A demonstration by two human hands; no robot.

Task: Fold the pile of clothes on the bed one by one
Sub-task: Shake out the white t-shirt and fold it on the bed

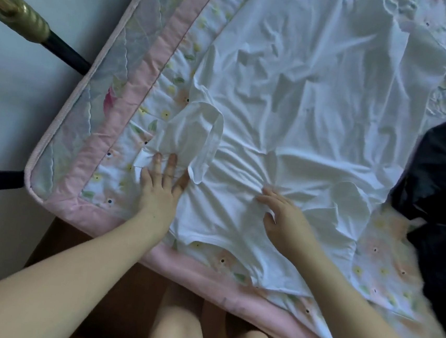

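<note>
Shirt: a white T-shirt (290,107) is spread flat on the floral bed (150,61), neckline nearest the person.
Left hand (160,187): pressed flat on the bunched left sleeve, fingers straight, nothing gripped.
Right hand (285,218): laid on the chest fabric, fingers extended.
Dark garment (437,189): heaped at the right edge.
</note>
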